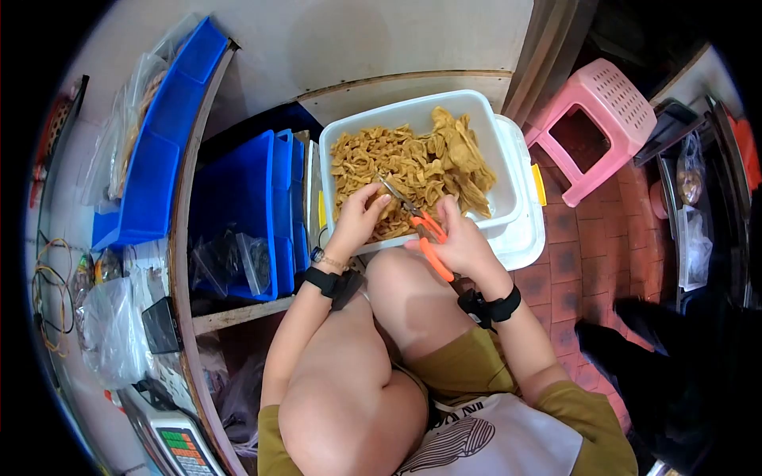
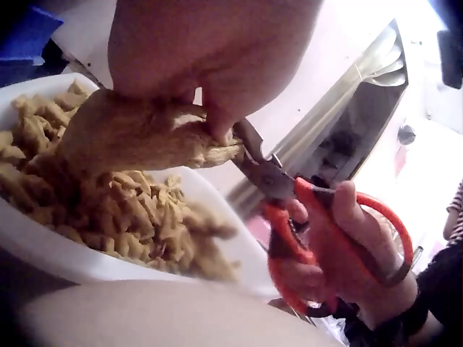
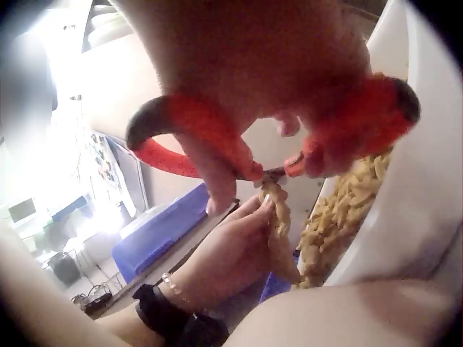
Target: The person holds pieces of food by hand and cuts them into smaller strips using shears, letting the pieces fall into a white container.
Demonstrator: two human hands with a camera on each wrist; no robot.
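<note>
Two hands work close together over the near rim of the white tub [image 1: 397, 109]. The left hand [image 1: 359, 216] pinches one tan strip [image 2: 145, 134] between thumb and fingertips. The right hand [image 1: 460, 242] has its fingers through the loops of the orange-handled scissors [image 1: 421, 226], whose blades meet the end of that strip just beside the left fingertips [image 2: 217, 123]. The held strip hangs above the heap of cut strips [image 1: 405, 166] filling the tub. The tub rests on a white lid [image 1: 524, 230], just beyond the person's raised knee [image 1: 405, 278].

Risk, as judged: the blades sit so near the pinching fingertips that a closing cut could nick them. A cut made at the rim could also drop pieces outside the tub.

Count:
- one pair of scissors
- one held strip
- one tub
- one lid
- two black wrist bands [image 1: 321, 282]
- one pink stool [image 1: 595, 119]
- one blue bin [image 1: 159, 143] on the upper shelf
- one nested blue stack [image 1: 238, 198], number not discernible

The loose strips are too many to count.
</note>
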